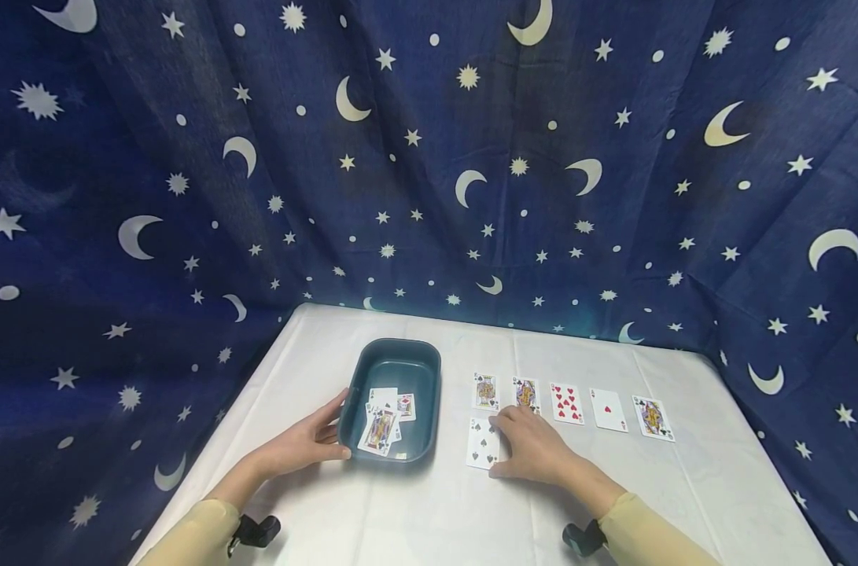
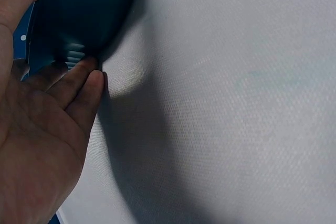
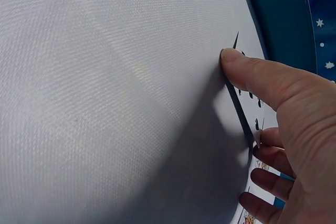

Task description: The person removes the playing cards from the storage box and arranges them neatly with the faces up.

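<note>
A dark teal bin (image 1: 429, 409) stands on the table with several playing cards (image 1: 381, 431) lying loose inside. My left hand (image 1: 311, 440) rests against its left side, thumb by the near corner and fingers fairly straight along the outer wall; the left wrist view has the fingertips touching the bin (image 2: 89, 3). Right of the bin, my right hand (image 1: 535, 448) pinches a playing card with black spades (image 1: 481, 444) between thumb and fingers. In the right wrist view this card (image 3: 239, 106) appears edge-on, tilted up from the cloth.
Behind the held card runs a row of face-up cards: a face card (image 1: 485, 391), another face card (image 1: 524, 391) partly behind my hand, a many-pip heart card (image 1: 566, 403), an ace of hearts (image 1: 609, 409) and a face card (image 1: 653, 417). A star-and-moon curtain (image 1: 429, 196) borders the white table (image 1: 542, 519).
</note>
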`<state>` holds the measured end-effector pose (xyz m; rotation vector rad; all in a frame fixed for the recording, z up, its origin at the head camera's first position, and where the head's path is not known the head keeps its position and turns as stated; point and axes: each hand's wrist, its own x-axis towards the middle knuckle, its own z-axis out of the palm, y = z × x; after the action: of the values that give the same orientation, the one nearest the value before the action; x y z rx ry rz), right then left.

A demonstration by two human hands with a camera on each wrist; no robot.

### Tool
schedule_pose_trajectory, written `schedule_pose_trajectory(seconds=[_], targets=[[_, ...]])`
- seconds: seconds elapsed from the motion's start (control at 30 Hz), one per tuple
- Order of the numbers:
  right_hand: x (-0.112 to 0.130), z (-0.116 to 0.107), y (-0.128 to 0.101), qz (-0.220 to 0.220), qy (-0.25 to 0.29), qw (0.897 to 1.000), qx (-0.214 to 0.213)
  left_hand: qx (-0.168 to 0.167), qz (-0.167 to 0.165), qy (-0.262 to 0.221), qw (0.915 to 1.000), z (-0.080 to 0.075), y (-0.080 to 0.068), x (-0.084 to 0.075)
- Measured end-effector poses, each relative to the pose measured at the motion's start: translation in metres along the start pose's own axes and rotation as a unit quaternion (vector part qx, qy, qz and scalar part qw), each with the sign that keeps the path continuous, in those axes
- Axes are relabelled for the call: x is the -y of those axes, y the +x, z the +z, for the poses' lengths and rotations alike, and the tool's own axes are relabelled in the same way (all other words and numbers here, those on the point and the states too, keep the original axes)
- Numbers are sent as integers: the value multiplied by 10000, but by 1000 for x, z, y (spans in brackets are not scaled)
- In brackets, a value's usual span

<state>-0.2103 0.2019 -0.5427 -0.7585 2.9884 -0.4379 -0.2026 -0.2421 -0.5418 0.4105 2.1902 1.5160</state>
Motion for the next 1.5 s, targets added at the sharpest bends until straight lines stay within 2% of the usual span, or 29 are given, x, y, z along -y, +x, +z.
schedule_pose_trajectory(seconds=[0.77, 1.13, 1.5], targets=[[-2, 0, 2, 218, 177, 9995, 129, -24, -12, -36, 10000, 0, 1, -2], [-2, 0, 2, 223, 88, 9996, 179, -8, 41, 51, 10000, 0, 1, -2], [-1, -2, 1, 210, 271, 9992, 223, -18, -3, 72, 10000, 0, 0, -3]])
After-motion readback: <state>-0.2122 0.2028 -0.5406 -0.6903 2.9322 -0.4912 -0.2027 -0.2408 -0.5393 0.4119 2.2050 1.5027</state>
